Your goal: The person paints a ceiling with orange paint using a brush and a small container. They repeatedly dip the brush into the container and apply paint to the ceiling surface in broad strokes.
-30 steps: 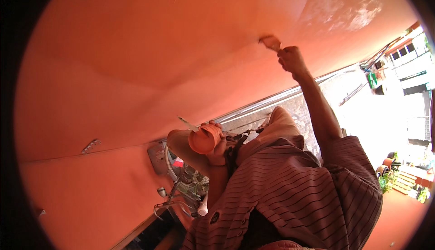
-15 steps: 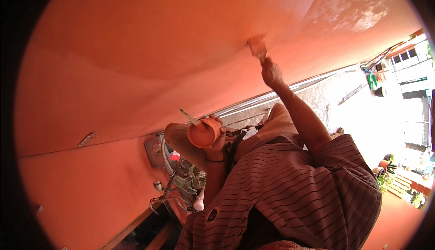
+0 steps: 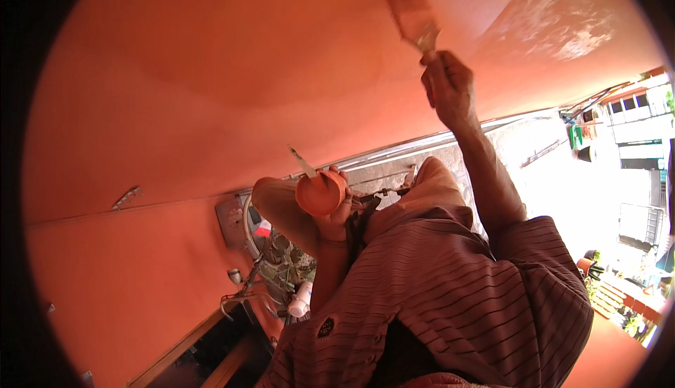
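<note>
My right hand is raised, its fingers wrapped round the handle of a paintbrush. The brush's wide bristles are coated orange and a little blurred, up against the orange wall; whether they touch it I cannot tell. Lower and to the left, my left hand grips a small orange paint cup from its right side and below. A pale flat stick stands tilted in the cup and pokes out over the rim. Inside the cup the colour is orange too.
A glossy, uneven patch shows on the wall at upper right. At lower left are a grey box, curved metal bars, leafy plants and a white cylinder. Potted plants stand at far right.
My right hand has moved up along the wall with the paintbrush, slightly to the right. My left hand and the paint cup have shifted a little upward in view.
</note>
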`<move>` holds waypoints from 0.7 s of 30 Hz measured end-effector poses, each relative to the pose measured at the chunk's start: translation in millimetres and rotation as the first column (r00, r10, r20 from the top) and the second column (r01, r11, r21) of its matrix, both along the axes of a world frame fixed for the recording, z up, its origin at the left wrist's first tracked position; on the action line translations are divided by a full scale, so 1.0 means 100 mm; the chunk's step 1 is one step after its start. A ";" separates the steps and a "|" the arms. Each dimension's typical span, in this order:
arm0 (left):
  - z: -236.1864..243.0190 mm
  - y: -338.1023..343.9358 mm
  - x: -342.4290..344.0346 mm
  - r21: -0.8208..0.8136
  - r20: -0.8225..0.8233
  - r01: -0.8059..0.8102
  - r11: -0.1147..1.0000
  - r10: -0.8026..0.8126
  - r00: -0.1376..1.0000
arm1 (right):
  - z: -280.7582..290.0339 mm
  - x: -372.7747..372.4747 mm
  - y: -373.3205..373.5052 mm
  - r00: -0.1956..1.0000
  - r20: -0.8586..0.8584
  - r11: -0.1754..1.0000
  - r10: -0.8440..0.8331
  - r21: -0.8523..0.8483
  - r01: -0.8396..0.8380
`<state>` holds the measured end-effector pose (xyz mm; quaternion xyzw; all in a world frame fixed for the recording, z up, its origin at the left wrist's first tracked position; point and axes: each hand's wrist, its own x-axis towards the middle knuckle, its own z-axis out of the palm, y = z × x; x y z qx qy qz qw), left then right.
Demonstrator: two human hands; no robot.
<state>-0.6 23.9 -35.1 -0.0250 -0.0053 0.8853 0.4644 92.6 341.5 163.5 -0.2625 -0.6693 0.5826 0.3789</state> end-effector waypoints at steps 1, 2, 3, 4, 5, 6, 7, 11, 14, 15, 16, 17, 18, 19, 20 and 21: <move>0.01 -0.01 0.01 -0.017 0.008 -0.008 1.000 0.008 1.000 | -0.01 -0.01 0.00 0.995 -0.075 0.969 -0.071 0.231 0.086; 0.02 0.00 0.00 -0.024 0.002 -0.008 1.000 0.008 1.000 | -0.10 -0.05 0.00 0.994 -0.043 0.982 -0.105 0.154 0.110; 0.03 0.00 0.00 -0.029 -0.004 -0.008 1.000 0.007 1.000 | -0.26 -0.11 0.02 0.992 -0.108 0.979 -0.069 0.184 0.088; 0.04 0.00 -0.01 -0.024 -0.013 -0.010 1.000 0.010 1.000 | -0.48 -0.24 0.07 0.983 0.050 0.898 -0.177 0.418 0.140; 0.05 0.01 -0.01 -0.020 -0.020 -0.013 1.000 0.013 1.000 | -0.79 -0.28 0.03 0.962 0.135 0.836 -0.239 0.532 0.134; 0.05 0.01 -0.01 -0.015 -0.027 -0.016 1.000 0.016 1.000 | -1.10 -0.31 0.00 0.918 0.271 0.811 -0.290 0.579 0.086; 0.05 0.02 0.00 -0.015 -0.028 -0.024 1.000 0.023 0.999 | -1.42 -0.35 -0.04 0.858 0.406 0.836 -0.314 0.547 0.047; 0.06 0.01 0.02 -0.020 -0.005 -0.015 1.000 0.015 1.000 | -2.02 -0.29 -0.06 0.744 0.636 0.935 0.206 -0.353 0.043; 0.04 0.01 0.03 -0.056 -0.037 -0.056 0.997 0.054 0.998 | -1.62 -0.27 -0.10 0.869 0.482 0.961 0.113 -0.275 0.028; 0.03 0.01 0.04 -0.050 -0.087 -0.063 0.997 0.058 0.995 | -1.35 -0.29 -0.07 0.932 0.335 0.937 0.139 -0.349 -0.014; 0.02 0.02 0.03 -0.065 -0.054 -0.067 0.996 0.063 0.997 | -1.11 -0.28 -0.12 0.935 0.337 0.945 0.114 -0.328 0.003; 0.01 0.01 0.02 -0.066 -0.039 -0.055 0.996 0.052 0.998 | -0.89 -0.24 -0.20 0.973 0.223 0.977 0.062 -0.213 -0.013; 0.00 0.01 0.02 -0.070 -0.014 -0.050 0.996 0.050 0.999 | -0.72 -0.23 -0.22 0.977 0.213 0.992 -0.015 -0.119 0.041; -0.02 0.00 0.03 -0.078 -0.009 -0.047 0.996 0.047 0.999 | -0.62 -0.22 -0.24 0.989 0.126 0.997 -0.078 0.015 0.077; -0.03 -0.01 0.03 -0.092 0.004 -0.051 0.994 0.052 0.999 | -0.59 -0.22 -0.24 0.992 0.074 0.987 -0.107 0.126 0.097; -0.05 -0.03 0.03 -0.105 0.013 -0.051 0.993 0.053 0.999 | -0.66 -0.20 -0.25 0.990 0.064 0.982 -0.129 0.149 0.118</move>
